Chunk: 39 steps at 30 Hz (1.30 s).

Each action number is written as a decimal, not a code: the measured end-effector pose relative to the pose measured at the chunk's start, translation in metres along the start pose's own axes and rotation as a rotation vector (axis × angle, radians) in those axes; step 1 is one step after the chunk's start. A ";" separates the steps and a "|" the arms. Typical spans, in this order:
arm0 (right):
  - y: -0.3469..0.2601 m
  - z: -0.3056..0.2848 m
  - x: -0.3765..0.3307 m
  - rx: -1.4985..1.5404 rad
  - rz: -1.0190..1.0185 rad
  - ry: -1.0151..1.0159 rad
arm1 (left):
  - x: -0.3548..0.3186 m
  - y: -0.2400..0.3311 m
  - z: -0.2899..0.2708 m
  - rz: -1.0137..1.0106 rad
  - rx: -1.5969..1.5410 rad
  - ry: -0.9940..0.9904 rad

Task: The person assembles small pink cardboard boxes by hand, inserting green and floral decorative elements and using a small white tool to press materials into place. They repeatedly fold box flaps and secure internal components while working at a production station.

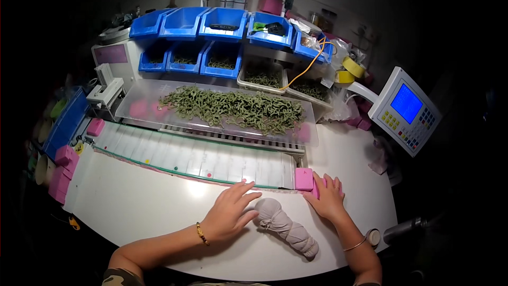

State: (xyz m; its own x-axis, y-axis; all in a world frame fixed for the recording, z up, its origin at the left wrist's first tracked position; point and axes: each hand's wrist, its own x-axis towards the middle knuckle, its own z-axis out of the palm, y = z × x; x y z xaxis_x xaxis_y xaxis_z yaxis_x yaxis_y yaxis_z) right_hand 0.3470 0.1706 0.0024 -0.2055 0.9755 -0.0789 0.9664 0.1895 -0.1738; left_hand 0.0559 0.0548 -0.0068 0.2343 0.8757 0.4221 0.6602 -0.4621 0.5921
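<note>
My left hand point(231, 213) is open with its fingers spread, just above the white table and touching or close to the head of a grey cloth bundle point(288, 229). That bundle is wrapped and tied, and lies slanting between my forearms. At the right end of a long white segmented strip point(211, 160), my right hand point(329, 197) lies with fingers spread over a pink block point(316, 190), partly hiding it. Another pink block point(304, 178) sits beside its fingertips. I see nothing held in either hand.
Behind the strip, a translucent tray point(143, 119) carries a heap of curled dry green pieces point(233, 107). Blue bins point(182, 21) stand in two rows beyond. A keypad console with a blue screen point(406, 107) is at the right, near a dark bottle point(405, 230).
</note>
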 end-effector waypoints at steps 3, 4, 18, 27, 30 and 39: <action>0.001 -0.005 -0.004 0.019 -0.002 -0.059 | 0.004 -0.002 0.009 0.005 -0.077 -0.034; 0.005 -0.004 -0.002 0.039 -0.002 -0.086 | 0.006 -0.001 0.011 -0.002 -0.081 -0.048; 0.026 -0.013 0.063 0.096 -0.079 -0.313 | -0.007 -0.011 -0.002 -0.063 -0.117 -0.026; 0.015 -0.007 -0.004 0.066 -0.136 -0.208 | -0.010 -0.014 -0.016 -0.147 -0.213 0.034; -0.019 -0.004 -0.019 0.038 -0.192 -0.181 | -0.011 -0.014 -0.011 -0.135 -0.211 0.031; -0.089 0.012 -0.026 0.033 -0.429 -0.053 | -0.009 -0.018 -0.012 -0.044 -0.157 0.055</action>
State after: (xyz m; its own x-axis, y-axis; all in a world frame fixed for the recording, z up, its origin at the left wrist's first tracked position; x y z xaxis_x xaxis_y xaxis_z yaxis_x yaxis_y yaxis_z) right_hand 0.2647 0.1267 0.0083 -0.5960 0.8018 -0.0428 0.7863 0.5720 -0.2336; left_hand 0.0333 0.0534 -0.0135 0.1658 0.8886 0.4277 0.5485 -0.4435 0.7088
